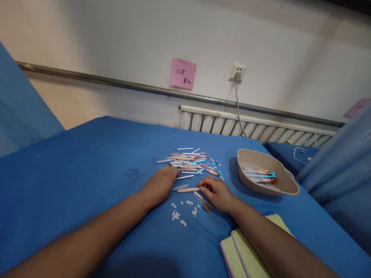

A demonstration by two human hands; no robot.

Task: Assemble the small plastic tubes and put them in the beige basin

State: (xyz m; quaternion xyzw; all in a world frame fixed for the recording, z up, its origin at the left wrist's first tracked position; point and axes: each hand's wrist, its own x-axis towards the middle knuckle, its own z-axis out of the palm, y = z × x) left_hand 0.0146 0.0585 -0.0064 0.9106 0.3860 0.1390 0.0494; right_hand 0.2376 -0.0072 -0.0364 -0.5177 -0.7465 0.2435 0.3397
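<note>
My right hand (216, 194) pinches the right end of a peach-coloured pen barrel (188, 189) just above the blue sheet. Beside this barrel lies a greyish pen barrel (181, 187). At the left edge of a pile of pens and pen parts (188, 158), my left hand (164, 182) is curled with its back up. Its fingertips are mostly hidden, close to a thin white refill (186, 177). Several small white tips (175, 215) are scattered nearer to me. Clear thin parts (202, 199) and an orange-brown piece (206, 208) lie under my right hand.
A beige basket (243, 154) holding several pens stands to the right. A folded yellow cloth (246, 255) lies under my right forearm. Behind the blue-sheeted bed (87, 154) are a metal rail (145, 87), a radiator (208, 121) and a plugged-in cable (238, 104).
</note>
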